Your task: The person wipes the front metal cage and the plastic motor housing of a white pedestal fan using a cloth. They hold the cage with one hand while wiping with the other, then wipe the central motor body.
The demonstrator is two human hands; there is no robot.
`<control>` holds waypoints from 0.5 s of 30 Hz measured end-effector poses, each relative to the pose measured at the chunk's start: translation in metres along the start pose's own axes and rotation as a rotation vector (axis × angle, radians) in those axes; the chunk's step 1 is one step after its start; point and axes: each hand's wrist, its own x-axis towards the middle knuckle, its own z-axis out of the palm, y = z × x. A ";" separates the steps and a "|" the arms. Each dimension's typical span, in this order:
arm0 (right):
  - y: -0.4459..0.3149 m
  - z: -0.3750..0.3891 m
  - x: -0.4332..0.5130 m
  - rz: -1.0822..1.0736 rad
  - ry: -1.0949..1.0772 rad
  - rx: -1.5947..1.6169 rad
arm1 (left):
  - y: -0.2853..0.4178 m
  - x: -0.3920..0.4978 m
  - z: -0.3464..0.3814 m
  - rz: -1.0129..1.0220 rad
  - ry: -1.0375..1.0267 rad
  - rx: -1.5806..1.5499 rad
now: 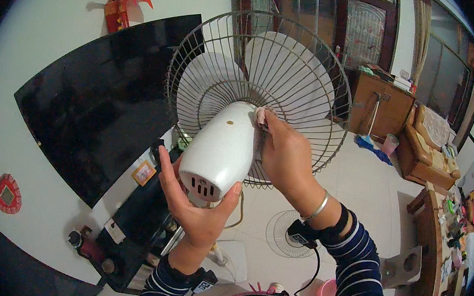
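Observation:
Before me stands a pedestal fan with a white motor housing (pixel 220 146), tilted so its slotted rear end faces me. My left hand (pixel 199 220) grips that rear end from below, thumb on the right side and fingers on the left. Between the thumb and fingers of my right hand (pixel 288 153) is a bunched pinkish cloth (pixel 262 117), held against the housing's right side near the grille. The wire rear grille (pixel 350 95) spreads beyond the housing, and pale fan blades (pixel 291 60) show through it. Below, the fan's base (pixel 233 262) rests on the floor.
A detached wire grille (pixel 273 238) lies on the tiles, near a pink bucket (pixel 327 291) and a plastic stool (pixel 402 267). A television (pixel 107 99) and a black cabinet (pixel 134 215) stand left. The wooden table (pixel 425 254) at right bears clutter. A broom (pixel 373 119) leans behind.

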 end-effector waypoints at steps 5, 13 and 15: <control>-0.012 -0.002 -0.011 0.107 -0.126 -0.067 | -0.009 0.005 -0.003 0.051 0.053 0.012; -0.020 -0.009 0.065 -0.353 -0.350 -0.222 | -0.004 0.002 0.000 -0.004 0.049 -0.106; -0.032 -0.003 0.099 -0.419 -0.666 -0.287 | -0.003 0.003 -0.001 0.042 0.038 -0.032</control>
